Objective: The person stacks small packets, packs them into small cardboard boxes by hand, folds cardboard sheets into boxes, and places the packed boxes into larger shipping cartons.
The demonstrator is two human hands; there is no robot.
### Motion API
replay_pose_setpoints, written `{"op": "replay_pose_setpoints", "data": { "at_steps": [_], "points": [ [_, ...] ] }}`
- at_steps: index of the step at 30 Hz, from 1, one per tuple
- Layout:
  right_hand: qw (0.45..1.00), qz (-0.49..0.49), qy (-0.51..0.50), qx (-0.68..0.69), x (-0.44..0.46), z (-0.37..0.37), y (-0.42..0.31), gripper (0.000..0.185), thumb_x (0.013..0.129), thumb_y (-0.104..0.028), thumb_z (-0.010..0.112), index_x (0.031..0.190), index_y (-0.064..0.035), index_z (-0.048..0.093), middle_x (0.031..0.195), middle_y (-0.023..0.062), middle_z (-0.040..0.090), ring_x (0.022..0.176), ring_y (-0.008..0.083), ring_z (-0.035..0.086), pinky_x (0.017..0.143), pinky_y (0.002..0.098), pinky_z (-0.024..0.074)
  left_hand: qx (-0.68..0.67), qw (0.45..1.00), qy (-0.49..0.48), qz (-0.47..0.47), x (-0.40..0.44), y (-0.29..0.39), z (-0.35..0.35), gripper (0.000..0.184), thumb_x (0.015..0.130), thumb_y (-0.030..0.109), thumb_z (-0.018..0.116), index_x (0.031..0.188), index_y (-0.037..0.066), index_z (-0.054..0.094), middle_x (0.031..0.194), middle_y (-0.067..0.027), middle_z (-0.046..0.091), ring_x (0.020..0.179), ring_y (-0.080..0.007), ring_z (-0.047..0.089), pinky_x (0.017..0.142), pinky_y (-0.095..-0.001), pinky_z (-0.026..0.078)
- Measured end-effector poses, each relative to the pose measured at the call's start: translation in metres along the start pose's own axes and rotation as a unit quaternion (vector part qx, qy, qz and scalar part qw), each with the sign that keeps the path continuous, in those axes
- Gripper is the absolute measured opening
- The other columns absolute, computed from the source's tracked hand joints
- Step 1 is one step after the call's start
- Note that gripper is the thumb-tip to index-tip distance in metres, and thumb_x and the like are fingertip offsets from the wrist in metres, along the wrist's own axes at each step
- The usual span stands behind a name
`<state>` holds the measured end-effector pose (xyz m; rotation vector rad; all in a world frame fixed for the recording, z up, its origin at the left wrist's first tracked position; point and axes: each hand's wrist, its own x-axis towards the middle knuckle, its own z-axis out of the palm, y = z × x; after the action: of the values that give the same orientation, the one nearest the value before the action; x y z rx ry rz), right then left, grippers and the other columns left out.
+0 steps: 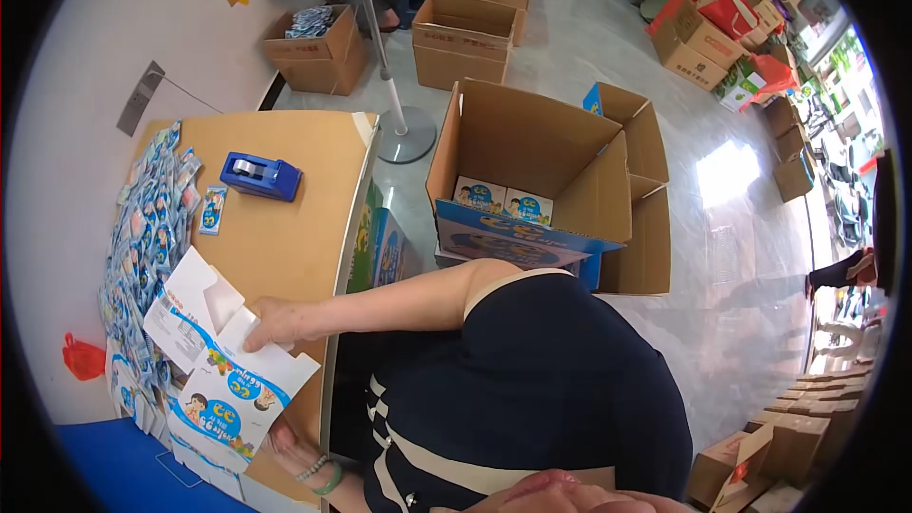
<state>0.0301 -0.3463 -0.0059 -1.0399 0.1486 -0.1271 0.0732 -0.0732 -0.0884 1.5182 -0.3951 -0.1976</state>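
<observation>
The left hand [291,444] goes behind the printed carton [224,410], so I cannot tell its fingers; the right hand [274,323] pinches a white flap, near the surface's [285,252] left end. Shaping the carton seems in hand; bending flaps calls for steady support. Sachets [142,228] line the far edge.

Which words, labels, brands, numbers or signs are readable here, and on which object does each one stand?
"66", apparently, on the white-and-blue box; its following letters are uncertain.
"CC", apparently, in yellow on the single sachet.
Too small or blurred: the box's fine print, the sachet heap, the large open carton's lettering, and the red print on the brown carton.
</observation>
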Motion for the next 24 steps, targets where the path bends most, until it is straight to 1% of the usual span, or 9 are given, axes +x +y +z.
{"op": "replay_pose_setpoints", "data": {
  "at_steps": [4,6,7,9,10,12,18,22,24],
  "points": [
    [0.947,-0.121,0.103,-0.280,0.009,-0.016,-0.031,0.029,0.075,-0.021,0.070,0.099,-0.0047,0.069,0.089,0.0153,0.069,0.083,0.0294,0.068,0.074,0.0403,0.0535,0.041,0.998,0.033,0.025,0.002,0.031,-0.002,0.035,0.097,0.015,0.058,0.126,-0.005,0.057,0.125,-0.0163,0.059,0.107,-0.0242,0.059,0.095,-0.0364,0.047],
    [0.894,-0.179,0.170,-0.375,0.008,-0.013,-0.053,0.027,0.076,-0.025,0.067,0.093,-0.0042,0.070,0.085,0.0169,0.070,0.080,0.0327,0.068,0.071,0.0425,0.0540,-0.068,0.937,0.228,-0.256,0.009,0.050,-0.042,0.031,0.099,0.016,0.055,0.124,-0.003,0.059,0.124,-0.0162,0.059,0.112,-0.0273,0.057,0.096,-0.0375,0.046],
    [0.856,-0.194,0.111,-0.466,0.006,-0.007,-0.068,0.028,0.074,-0.026,0.065,0.089,-0.0030,0.070,0.081,0.0186,0.069,0.078,0.0353,0.068,0.069,0.0445,0.0538,-0.069,0.935,0.234,-0.257,0.005,0.073,-0.023,0.031,0.099,0.016,0.055,0.124,-0.003,0.059,0.124,-0.0162,0.059,0.112,-0.0273,0.057,0.096,-0.0375,0.046],
    [0.800,-0.227,0.020,-0.555,0.004,0.015,-0.074,0.027,0.069,-0.025,0.063,0.080,-0.0010,0.070,0.073,0.0197,0.067,0.072,0.0375,0.067,0.064,0.0461,0.0533,0.192,0.927,0.307,0.098,-0.002,0.115,0.026,0.031,0.099,0.018,0.056,0.122,-0.003,0.060,0.130,-0.0183,0.055,0.117,-0.0316,0.054,0.099,-0.0419,0.044],
    [0.792,-0.244,-0.010,-0.560,0.001,0.034,-0.064,0.025,0.066,-0.023,0.064,0.075,-0.0002,0.069,0.069,0.0191,0.065,0.069,0.0372,0.067,0.061,0.0456,0.0530,0.192,0.928,0.304,0.100,-0.001,0.131,0.046,0.031,0.099,0.018,0.056,0.122,-0.003,0.060,0.130,-0.0183,0.055,0.117,-0.0316,0.054,0.099,-0.0419,0.044],
    [0.744,-0.384,-0.070,-0.542,-0.009,0.065,-0.051,0.022,0.062,-0.022,0.066,0.069,-0.0015,0.069,0.066,0.0163,0.066,0.067,0.0345,0.068,0.056,0.0454,0.0517,0.498,0.781,0.150,0.346,0.005,0.152,0.075,0.028,0.097,0.016,0.059,0.119,-0.002,0.061,0.138,-0.0202,0.048,0.123,-0.0331,0.049,0.099,-0.0438,0.044],
    [0.598,-0.490,-0.093,-0.627,-0.022,0.094,-0.062,0.018,0.061,-0.023,0.068,0.066,-0.0053,0.069,0.066,0.0108,0.067,0.066,0.0295,0.068,0.053,0.0417,0.0503,0.454,0.795,0.165,0.368,0.019,0.161,0.065,0.029,0.093,0.017,0.067,0.118,0.003,0.064,0.139,-0.0198,0.043,0.128,-0.0341,0.044,0.101,-0.0439,0.041],
    [0.561,-0.421,-0.185,-0.688,-0.024,0.104,-0.075,0.025,0.072,-0.031,0.066,0.075,-0.0066,0.074,0.073,0.0124,0.070,0.073,0.0301,0.069,0.061,0.0443,0.0517,0.510,0.774,0.176,0.330,0.020,0.170,0.045,0.028,0.090,0.021,0.071,0.113,0.006,0.066,0.134,-0.0184,0.044,0.129,-0.0330,0.042,0.103,-0.0440,0.040],
    [0.619,-0.359,-0.225,-0.661,-0.029,0.107,-0.094,0.029,0.074,-0.035,0.066,0.076,-0.0074,0.075,0.075,0.0129,0.071,0.075,0.0307,0.068,0.064,0.0443,0.0510,0.487,0.810,0.119,0.304,0.021,0.176,0.030,0.026,0.087,0.021,0.074,0.108,0.007,0.068,0.128,-0.0170,0.045,0.127,-0.0319,0.043,0.102,-0.0432,0.039]
  ]
}}
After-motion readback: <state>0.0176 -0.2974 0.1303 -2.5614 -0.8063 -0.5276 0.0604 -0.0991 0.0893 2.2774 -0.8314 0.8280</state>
